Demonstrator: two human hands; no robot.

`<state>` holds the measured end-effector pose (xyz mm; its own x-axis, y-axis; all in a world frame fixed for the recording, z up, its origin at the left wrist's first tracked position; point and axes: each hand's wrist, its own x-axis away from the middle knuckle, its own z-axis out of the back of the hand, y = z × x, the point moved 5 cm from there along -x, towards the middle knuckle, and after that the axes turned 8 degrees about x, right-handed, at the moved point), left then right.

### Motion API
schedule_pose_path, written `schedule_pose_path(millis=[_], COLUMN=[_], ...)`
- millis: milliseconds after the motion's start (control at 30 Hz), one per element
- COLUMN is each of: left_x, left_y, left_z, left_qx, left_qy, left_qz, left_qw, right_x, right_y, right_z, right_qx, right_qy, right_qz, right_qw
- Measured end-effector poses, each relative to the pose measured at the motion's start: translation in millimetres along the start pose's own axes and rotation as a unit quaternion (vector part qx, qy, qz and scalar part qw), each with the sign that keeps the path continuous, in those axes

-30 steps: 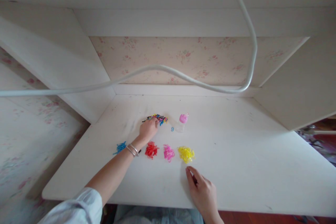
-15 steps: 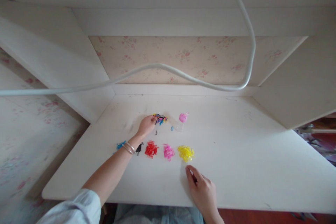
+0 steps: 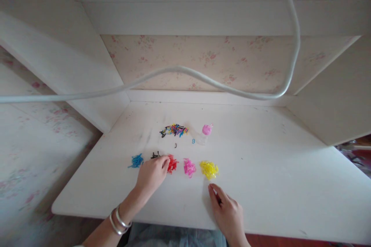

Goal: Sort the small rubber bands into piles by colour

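Note:
Small coloured rubber bands lie sorted in a row on the white desk [image 3: 261, 185]: a blue pile [image 3: 136, 160], a small black pile [image 3: 155, 155], a red pile [image 3: 173, 164], a pink pile [image 3: 189, 167] and a yellow pile [image 3: 209, 169]. Behind them lies a mixed pile [image 3: 174, 130]. My left hand [image 3: 152, 173] rests between the black and red piles, fingers curled and pinched together at the red pile's edge; what they hold is too small to see. My right hand [image 3: 226, 212] lies on the desk just below the yellow pile, fingers loosely bent.
A clear small bottle [image 3: 199, 138] with a pink cap [image 3: 207, 129] lies beside the mixed pile. Two loose bands lie near it. A white cable [image 3: 203, 81] hangs across the view in front of the floral back panel. White shelf walls stand on both sides.
My left hand has pulled back from the mixed pile to the row, by the black and red piles. The camera has tilted slightly. My right hand has stayed put.

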<state>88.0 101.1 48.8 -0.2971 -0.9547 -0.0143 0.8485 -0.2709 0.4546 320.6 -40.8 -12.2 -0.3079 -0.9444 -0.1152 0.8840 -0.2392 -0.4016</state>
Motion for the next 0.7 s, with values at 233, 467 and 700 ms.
schedule_pose_path(millis=[233,467,700], left_x=[17.9,36.3,79.7], left_y=[-4.5,-22.1,-62.1], left_z=[-11.3,-2.9,-3.9], left_qx=[-0.025,0.014,0.072], left_qy=[0.012,0.086,0.117], left_qz=[0.005,-0.011,0.035], left_qw=[1.0,0.996,0.99], right_x=[1.5,-10.1,-70.8], right_y=[6.2,-11.2,-102.7], right_z=[-4.7,11.4,23.3], right_qx=[-0.02,-0.123,0.023], right_qy=[-0.022,-0.02,-0.13], right_qz=[-0.026,-0.063,0.061], right_qw=[0.999,0.99,0.989])
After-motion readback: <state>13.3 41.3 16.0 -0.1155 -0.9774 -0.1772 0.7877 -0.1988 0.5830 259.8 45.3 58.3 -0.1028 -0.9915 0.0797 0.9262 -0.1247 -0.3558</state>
